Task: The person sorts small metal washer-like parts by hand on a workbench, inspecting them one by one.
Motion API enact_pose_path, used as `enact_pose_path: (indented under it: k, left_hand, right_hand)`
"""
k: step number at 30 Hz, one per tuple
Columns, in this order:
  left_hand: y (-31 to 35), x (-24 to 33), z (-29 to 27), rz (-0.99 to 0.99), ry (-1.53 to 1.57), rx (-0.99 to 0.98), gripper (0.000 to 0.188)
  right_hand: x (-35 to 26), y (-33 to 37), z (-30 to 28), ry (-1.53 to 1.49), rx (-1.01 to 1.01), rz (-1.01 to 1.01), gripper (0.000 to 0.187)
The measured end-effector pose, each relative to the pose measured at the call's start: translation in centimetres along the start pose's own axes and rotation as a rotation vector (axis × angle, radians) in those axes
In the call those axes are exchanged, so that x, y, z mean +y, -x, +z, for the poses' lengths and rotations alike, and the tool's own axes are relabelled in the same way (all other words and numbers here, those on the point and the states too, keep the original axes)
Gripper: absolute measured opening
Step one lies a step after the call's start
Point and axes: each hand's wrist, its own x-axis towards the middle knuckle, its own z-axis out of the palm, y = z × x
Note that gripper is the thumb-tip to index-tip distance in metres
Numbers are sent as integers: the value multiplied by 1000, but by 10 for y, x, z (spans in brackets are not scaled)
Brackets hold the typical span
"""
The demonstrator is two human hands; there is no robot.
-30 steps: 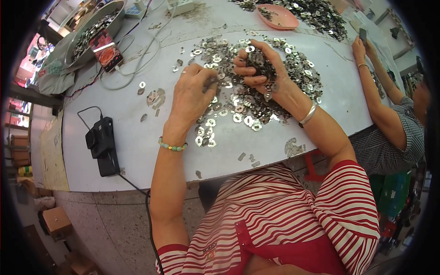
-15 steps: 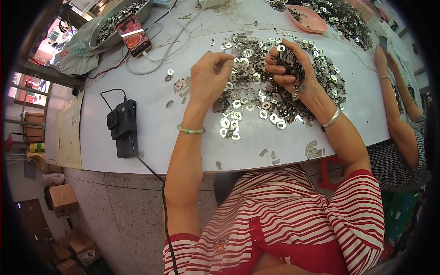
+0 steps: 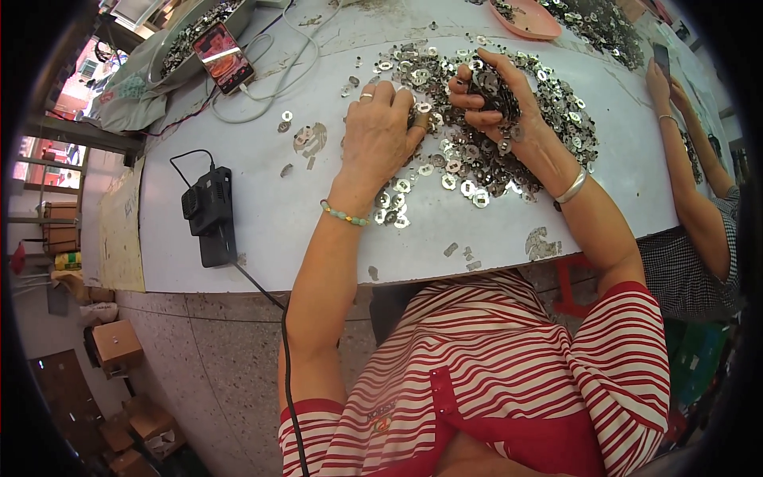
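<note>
A wide heap of small flat metal pieces (image 3: 556, 127), shiny, rounded and with slots in the middle, lies on the white table. My right hand (image 3: 520, 107) is raised over the heap, palm turned inward, its fingers curled around a bunch of metal pieces (image 3: 491, 87). At the heap's left edge my left hand (image 3: 377, 131) is palm down, its fingers bent toward the tabletop. Its fingertips are hidden, so what they pinch cannot be made out. Several loose pieces (image 3: 391, 208) lie below this hand.
To the left are a black device with a cable (image 3: 211, 211) and a lit phone (image 3: 222, 60) on a white cord. A pink tray (image 3: 528, 22) and a grey basin of pieces (image 3: 242, 20) stand farther back. At right, another person's arms (image 3: 675, 131) hold a phone.
My left hand has moved slightly right and turned palm down, its fingers now bent at the heap's edge. My right hand keeps its bunch of metal pieces. The whole view has shifted slightly.
</note>
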Motion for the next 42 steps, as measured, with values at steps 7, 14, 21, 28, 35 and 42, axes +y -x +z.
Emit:
enact_pose_path:
  k: [7,14,21,28,35,42]
  left_hand:
    - [-4,0,-5,-33,58,11,21]
    - [3,3,-6,-62,40,44,22]
    - [5,10,3,-83,64,-9,21]
    - [-2,-5,-12,-210,220,154,26]
    - [-4,-28,-14,-907,1202,219,30]
    - [-3,-23,-22,-1164,2158,179,26]
  right_hand:
    - [-3,0,1,-68,37,1,39]
    - [1,2,9,-76,49,36,41]
    - [3,4,5,-65,57,33,39]
    - [3,0,17,-23,10,37,38]
    - [4,0,12,-33,44,43,39]
    - [6,4,18,-30,83,54,41]
